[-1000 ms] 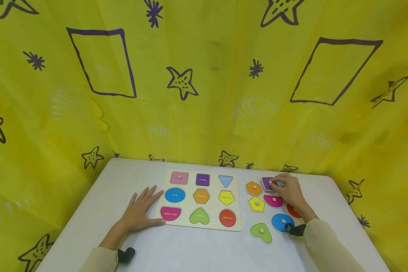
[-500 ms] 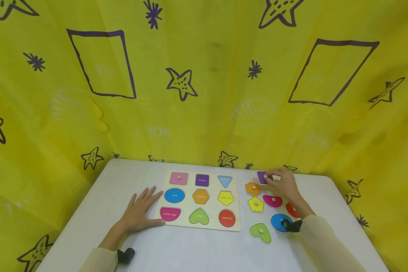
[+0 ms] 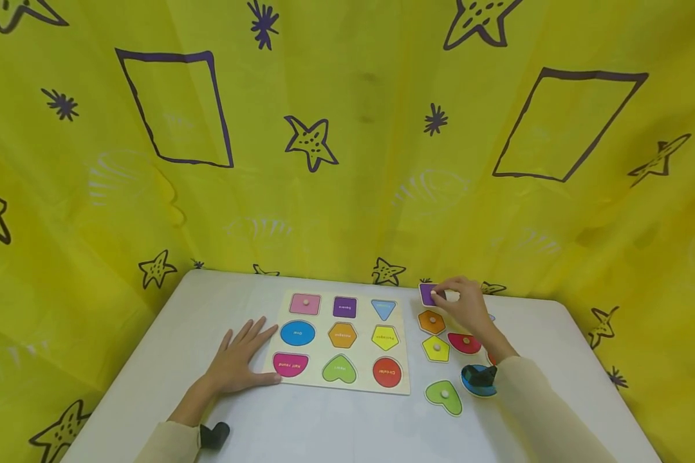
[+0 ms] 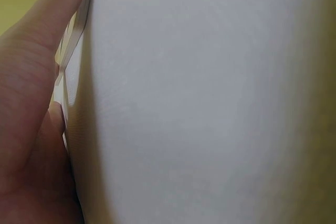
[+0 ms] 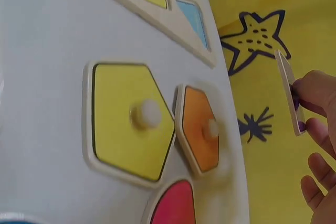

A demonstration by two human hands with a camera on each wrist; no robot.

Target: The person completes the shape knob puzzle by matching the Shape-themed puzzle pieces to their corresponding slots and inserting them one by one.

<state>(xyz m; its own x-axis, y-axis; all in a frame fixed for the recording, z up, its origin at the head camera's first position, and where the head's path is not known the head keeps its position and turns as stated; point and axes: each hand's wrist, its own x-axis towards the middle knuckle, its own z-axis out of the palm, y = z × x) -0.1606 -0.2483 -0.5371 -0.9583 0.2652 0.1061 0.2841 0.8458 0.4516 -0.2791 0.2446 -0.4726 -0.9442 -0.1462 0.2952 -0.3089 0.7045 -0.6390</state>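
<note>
A purple square piece (image 3: 428, 294) hangs from my right hand (image 3: 468, 307), thumb and fingertips pinching its small knob, just off the far right corner of the wooden puzzle board (image 3: 363, 352). Its purple face and knob turn up toward my head camera; its sides look nearly equal, one pair running roughly in line with the board's far edge. The right wrist camera catches it nearly edge-on, raised clear of the white bench (image 3: 336, 427). At the board's left edge, my left hand (image 3: 234, 366) lies with fingers spread and extended, grasping nothing, thumb at the near corner.

Just beside the board's right edge lie an orange hexagon (image 3: 431, 321) and a yellow pentagon (image 3: 436, 348), with a pinkish-red half-round piece (image 3: 463, 344) farther out. A green heart (image 3: 443, 397) sits off the board's near right corner; a blue oval (image 3: 479, 391), partly hidden, lies farther right. In the board's far left corner rests a pink rectangle (image 3: 305, 304). Beyond the board hangs a yellow curtain (image 3: 347, 212) patterned with stars.
</note>
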